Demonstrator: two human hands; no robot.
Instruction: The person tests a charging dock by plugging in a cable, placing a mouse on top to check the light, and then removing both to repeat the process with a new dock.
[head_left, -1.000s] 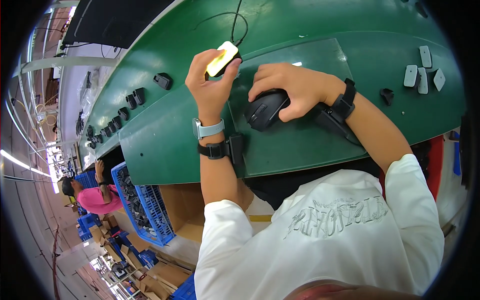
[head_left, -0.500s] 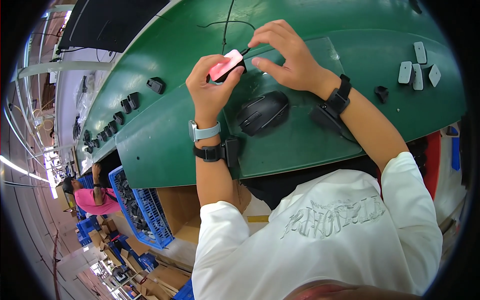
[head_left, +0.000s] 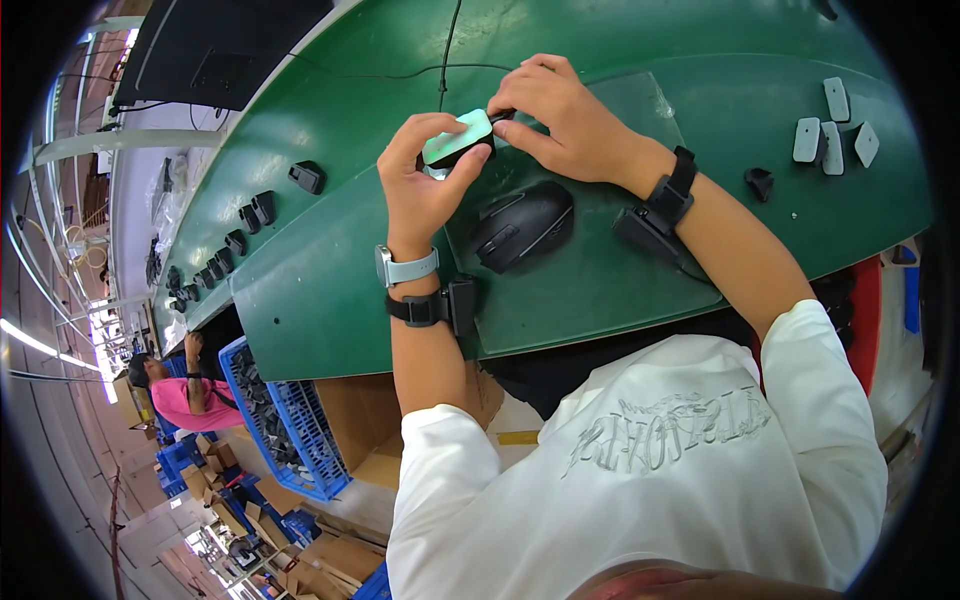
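My left hand point(head_left: 412, 185) is closed around a small black box with a light-up top point(head_left: 470, 130), thumb and fingers on its sides and top. The top glows pale green. At the box's right end, my right hand point(head_left: 575, 125) pinches a black cable plug point(head_left: 503, 116) that meets the box; how far in it sits is hidden by the fingers. A thin black cable point(head_left: 410, 76) runs from there leftward across the table. Just below the hands lies a black computer mouse point(head_left: 527, 226) on a clear sheet point(head_left: 600, 280).
On the green table point(head_left: 330, 290), several black housings point(head_left: 307, 177) line the left edge. Several white-topped pieces point(head_left: 806, 140) and a small black part point(head_left: 760, 184) lie at right. A monitor point(head_left: 215, 50) stands far left. A blue crate point(head_left: 325, 440) and a person in pink point(head_left: 185, 400) are beyond.
The box's glowing top has gone from pink to pale green. My right fingers have closed in on the plug, and the loose cable has shifted to a straighter line.
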